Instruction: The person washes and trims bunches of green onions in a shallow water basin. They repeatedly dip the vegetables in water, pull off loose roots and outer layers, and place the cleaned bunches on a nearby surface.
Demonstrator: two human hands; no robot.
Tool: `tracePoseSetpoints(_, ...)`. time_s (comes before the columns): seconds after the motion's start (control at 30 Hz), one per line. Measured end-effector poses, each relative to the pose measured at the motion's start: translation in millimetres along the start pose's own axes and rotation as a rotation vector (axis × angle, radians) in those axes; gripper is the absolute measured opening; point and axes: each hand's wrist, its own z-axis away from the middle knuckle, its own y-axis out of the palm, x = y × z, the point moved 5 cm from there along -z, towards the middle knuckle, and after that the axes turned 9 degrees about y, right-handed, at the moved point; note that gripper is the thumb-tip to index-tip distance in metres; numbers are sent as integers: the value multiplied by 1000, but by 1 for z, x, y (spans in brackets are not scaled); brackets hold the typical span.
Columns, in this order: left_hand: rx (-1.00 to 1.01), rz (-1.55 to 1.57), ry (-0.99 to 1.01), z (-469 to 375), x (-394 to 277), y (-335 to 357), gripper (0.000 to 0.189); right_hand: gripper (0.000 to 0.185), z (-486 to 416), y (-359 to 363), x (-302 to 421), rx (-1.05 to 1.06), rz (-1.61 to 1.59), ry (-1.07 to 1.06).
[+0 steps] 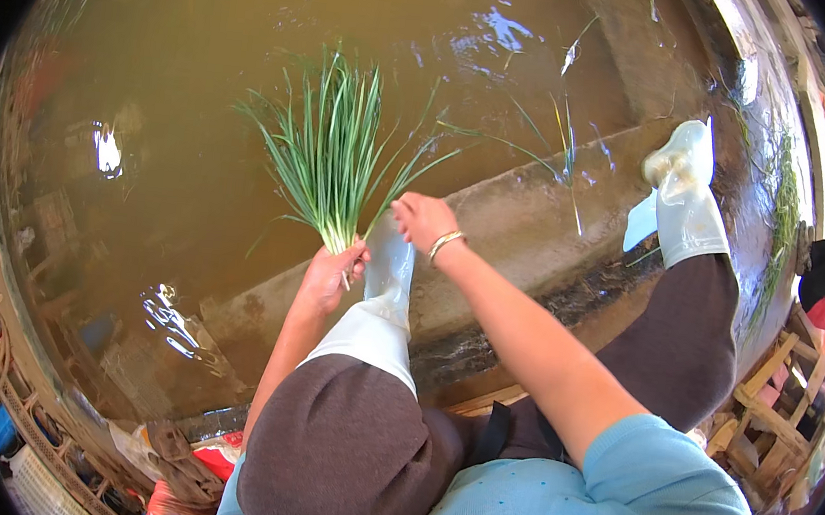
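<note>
My left hand (332, 273) grips the pale lower ends of a bunch of long green chives or similar leafy stalks (333, 151). The blades fan out upward over the murky water. Just right of the bunch is my right hand (424, 221), a bracelet (446, 244) on its wrist. Its fingers are bent beside the outermost blades; whether they pinch one is hard to tell. Below the hands, a pale rubber boot (389, 274) covers my left leg, partly behind the left hand's fingers.
Brown water (197, 84) fills a walled basin. A submerged concrete ledge (516, 208) crosses it, with loose blades (567, 153) afloat above. My other boot (689, 211) rests at the right by wet strands (785, 214). A wooden crate (781, 409) stands at far right, a basin rim (8, 298) at left.
</note>
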Motion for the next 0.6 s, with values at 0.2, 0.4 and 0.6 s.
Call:
tracePoseSetpoints(0.2,-86,-129,28,8,8,-47,14,19,-56,-148,1,-583,331,-321)
tracePoseSetpoints(0.4,-87,-107,-47,11,15,-54,17,25,-11,-313,-68,-931,-567,-133)
tracePoseSetpoints(0.6,3,7,-159,6,9,-38,22,14,37,-260,-198,-799,167,379)
